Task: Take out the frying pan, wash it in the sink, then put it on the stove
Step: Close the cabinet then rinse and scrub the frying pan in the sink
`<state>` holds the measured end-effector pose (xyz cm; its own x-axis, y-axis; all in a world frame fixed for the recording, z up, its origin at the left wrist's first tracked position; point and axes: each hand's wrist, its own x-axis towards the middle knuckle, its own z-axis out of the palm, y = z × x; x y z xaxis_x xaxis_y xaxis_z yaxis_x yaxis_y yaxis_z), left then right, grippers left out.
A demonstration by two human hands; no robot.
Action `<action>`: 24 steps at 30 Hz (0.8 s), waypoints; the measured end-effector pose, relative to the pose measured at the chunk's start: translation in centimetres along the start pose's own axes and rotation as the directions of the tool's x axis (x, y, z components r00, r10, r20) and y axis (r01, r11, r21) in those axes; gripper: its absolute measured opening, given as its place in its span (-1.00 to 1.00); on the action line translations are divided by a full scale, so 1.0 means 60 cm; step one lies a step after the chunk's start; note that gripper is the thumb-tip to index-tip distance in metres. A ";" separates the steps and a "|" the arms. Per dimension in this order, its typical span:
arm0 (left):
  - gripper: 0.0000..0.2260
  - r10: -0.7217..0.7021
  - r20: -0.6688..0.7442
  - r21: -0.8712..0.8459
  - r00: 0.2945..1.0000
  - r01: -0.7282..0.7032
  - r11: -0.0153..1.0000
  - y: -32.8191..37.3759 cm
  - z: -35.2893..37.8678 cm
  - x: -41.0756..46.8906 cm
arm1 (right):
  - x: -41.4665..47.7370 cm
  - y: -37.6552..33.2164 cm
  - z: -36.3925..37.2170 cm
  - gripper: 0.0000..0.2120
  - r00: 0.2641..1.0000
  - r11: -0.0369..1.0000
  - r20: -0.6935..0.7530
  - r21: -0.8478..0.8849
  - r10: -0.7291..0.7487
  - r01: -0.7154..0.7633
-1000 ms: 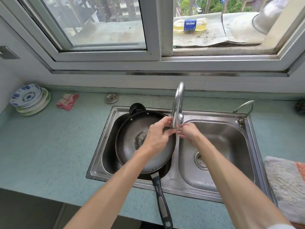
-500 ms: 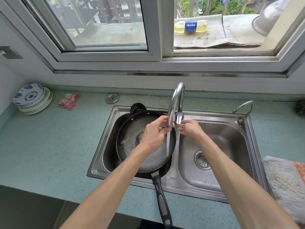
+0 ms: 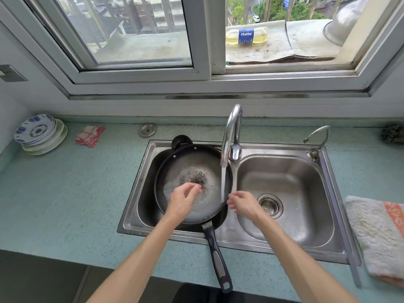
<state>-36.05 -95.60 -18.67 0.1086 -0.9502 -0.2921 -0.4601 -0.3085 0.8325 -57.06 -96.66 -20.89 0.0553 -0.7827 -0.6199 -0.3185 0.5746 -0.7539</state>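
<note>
- Frying pan [image 3: 192,171] sits in the left basin of the steel sink [image 3: 284,248]; its black handle [image 3: 218,259] reaches over the sink's front rim toward the person; dark residue marks its middle
- Tap [image 3: 232,127] curves over the pan's right edge; a stream of water [image 3: 223,182] falls onto that edge
- Left hand [image 3: 183,202] hovers over the pan's near side, fingers loosely curled, holding nothing; contact with the pan cannot be told
- Right hand [image 3: 244,204] is just right of the stream, above the divider between the basins; fingers relaxed, empty
- Stacked plates [image 3: 39,134] stand far left on the counter, a red checked cloth [image 3: 89,135] near them; a folded towel [image 3: 376,237] lies right of the sink
</note>
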 end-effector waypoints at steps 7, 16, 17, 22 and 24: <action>-0.69 -0.161 -0.045 0.390 0.986 0.165 0.906 -0.157 -0.034 -0.015 | -0.060 0.087 0.079 -0.76 0.991 0.912 0.116 -0.409 0.072 -0.019; -0.46 -0.317 -0.212 0.159 0.925 0.352 0.922 -0.216 -0.084 0.044 | -0.118 0.099 0.176 -0.74 0.994 0.831 -0.109 -0.552 0.016 -0.074; -0.44 -0.363 -0.193 0.110 0.912 0.388 0.915 -0.219 -0.086 0.054 | -0.123 0.105 0.183 -0.73 0.992 0.809 -0.119 -0.580 0.031 -0.095; -0.65 -0.420 -0.118 0.071 0.900 0.429 0.900 -0.251 -0.091 0.089 | -0.140 0.118 0.209 -0.78 0.974 0.834 -0.221 -0.528 0.044 -0.158; -0.67 -0.431 -0.067 0.049 0.900 0.434 0.899 -0.263 -0.088 0.099 | -0.142 0.116 0.213 -0.79 0.961 0.853 -0.268 -0.483 0.071 -0.198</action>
<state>-23.47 -96.59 -31.06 0.3547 -0.7250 -0.5904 -0.4096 -0.6882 0.5989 -47.67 -82.93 -23.61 -0.2234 -0.7753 -0.5908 -0.7399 0.5295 -0.4150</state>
